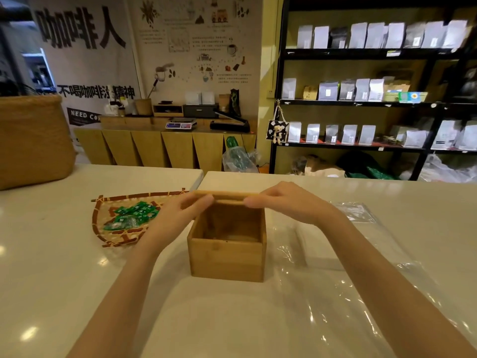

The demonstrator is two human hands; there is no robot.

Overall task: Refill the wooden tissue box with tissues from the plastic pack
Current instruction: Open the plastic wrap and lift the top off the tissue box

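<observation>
The wooden tissue box (227, 257) stands open in the middle of the white counter, its inside dark and bare as far as I can see. Both hands hold its flat wooden lid (228, 196) level above the box's far edge. My left hand (184, 208) grips the lid's left end and my right hand (284, 202) grips its right end. To the right of the box lies the clear plastic pack (335, 275), with a white stack of tissues (317, 244) showing through it.
A woven bamboo tray (103, 223) with several green sachets sits left of the box. A large straw basket (33, 140) stands at the far left. A small clear plastic piece (357, 211) lies at the right. A seam (202, 177) splits the counter.
</observation>
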